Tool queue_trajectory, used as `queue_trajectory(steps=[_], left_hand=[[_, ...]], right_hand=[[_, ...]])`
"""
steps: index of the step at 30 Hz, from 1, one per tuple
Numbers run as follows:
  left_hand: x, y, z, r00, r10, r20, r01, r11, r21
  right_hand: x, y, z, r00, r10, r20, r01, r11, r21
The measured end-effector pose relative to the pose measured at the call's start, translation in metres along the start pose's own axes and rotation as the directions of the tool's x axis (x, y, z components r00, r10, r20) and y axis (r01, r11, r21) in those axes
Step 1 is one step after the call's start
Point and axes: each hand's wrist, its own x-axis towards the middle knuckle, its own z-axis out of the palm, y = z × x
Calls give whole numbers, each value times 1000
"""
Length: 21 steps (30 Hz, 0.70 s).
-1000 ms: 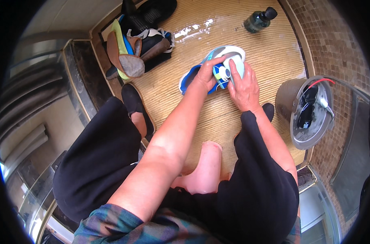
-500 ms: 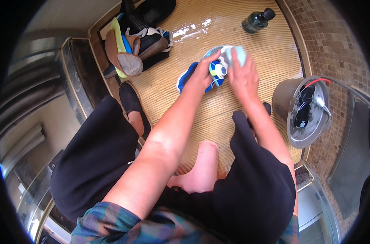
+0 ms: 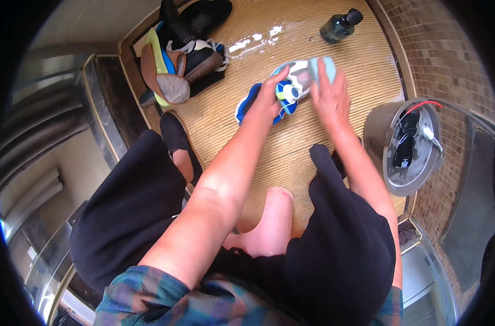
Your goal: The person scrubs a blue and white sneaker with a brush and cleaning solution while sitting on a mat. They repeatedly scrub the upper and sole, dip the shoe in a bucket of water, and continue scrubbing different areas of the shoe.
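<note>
Above the ribbed floor, my left hand [image 3: 269, 96] is closed around a sneaker [image 3: 299, 73] with a pale toe and a blue, laced collar. My right hand [image 3: 332, 103] presses a light teal sponge [image 3: 328, 67] against the sneaker's toe end, fingers flat over it. Partly behind my left wrist lies another blue shoe [image 3: 246, 106] with a white edge. My left palm hides part of the held sneaker.
A dark bottle [image 3: 335, 30] stands at the far right, beyond wet, shiny patches. Grey bucket [image 3: 377, 136] at right holds black items and a white-handled brush. Shoes and insoles [image 3: 174, 87] are heaped at far left. A pink boot-shaped object [image 3: 277, 223] lies between my legs.
My right hand has slid the sponge a little to the right, uncovering more of the sneaker's toe. My left hand keeps its hold, shifted slightly left.
</note>
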Motion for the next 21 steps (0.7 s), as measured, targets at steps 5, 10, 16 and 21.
queue_trajectory(steps=[5, 10, 16, 21], left_hand=[[-2, 1, 5, 999, -22, -30, 22, 1000, 10], [1, 1, 0, 998, -29, -48, 28, 999, -23], [0, 0, 5, 999, -19, -42, 19, 1000, -5], [0, 2, 4, 999, -28, -23, 27, 999, -26]], right_hand=[[-31, -13, 7, 980, -184, -72, 175, 978, -114], [2, 10, 0, 994, -56, -91, 52, 998, -44], [-19, -5, 5, 985, -131, -116, 118, 987, -108], [0, 10, -1, 999, -26, -34, 25, 1000, -15]])
